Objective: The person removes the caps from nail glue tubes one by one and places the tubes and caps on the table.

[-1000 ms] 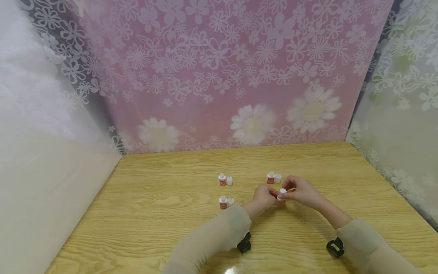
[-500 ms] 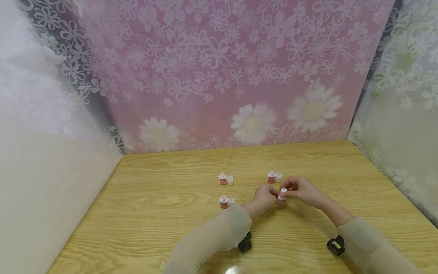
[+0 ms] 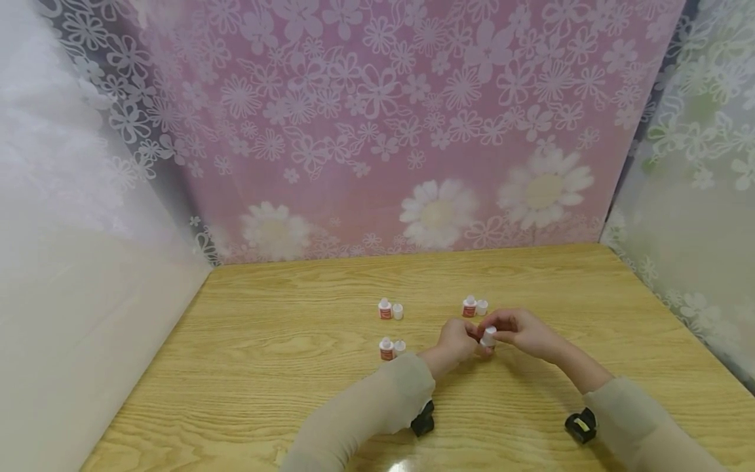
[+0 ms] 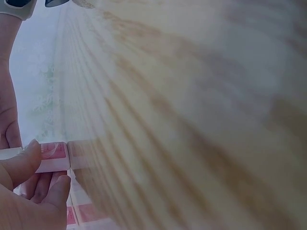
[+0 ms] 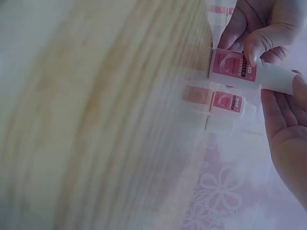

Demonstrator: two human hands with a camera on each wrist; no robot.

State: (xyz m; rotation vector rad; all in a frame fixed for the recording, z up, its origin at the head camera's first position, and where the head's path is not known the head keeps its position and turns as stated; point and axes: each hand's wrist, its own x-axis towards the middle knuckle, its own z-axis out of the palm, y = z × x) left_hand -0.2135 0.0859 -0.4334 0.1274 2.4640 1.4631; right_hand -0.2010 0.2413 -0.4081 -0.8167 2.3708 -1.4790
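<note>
Both hands meet at one small white bottle with a pink label (image 5: pixel 235 69), upright at the table's right middle. My left hand (image 3: pixel 455 339) grips its body between thumb and fingers, low by the table top. A white cap (image 5: pixel 278 80) sits over the bottle's neck, and my right hand (image 3: pixel 525 333) pinches it from the right with thumb and forefinger. Just behind stands a similar bottle (image 3: pixel 469 307) without its cap, its nozzle showing. A loose white cap (image 3: pixel 482 307) is beside that one.
Further left stand two more uncapped bottles, a back one (image 3: pixel 385 309) and a front one (image 3: pixel 386 349). Each has a loose cap at its right; the left sleeve (image 3: pixel 383 406) reaches close to the front pair. Flowered cloth (image 3: pixel 354 131) walls the table's back.
My right hand's fingers have shifted round the cap and a little lower, so more of the cap shows. The left hand keeps its grip on the bottle; the other bottles stay put.
</note>
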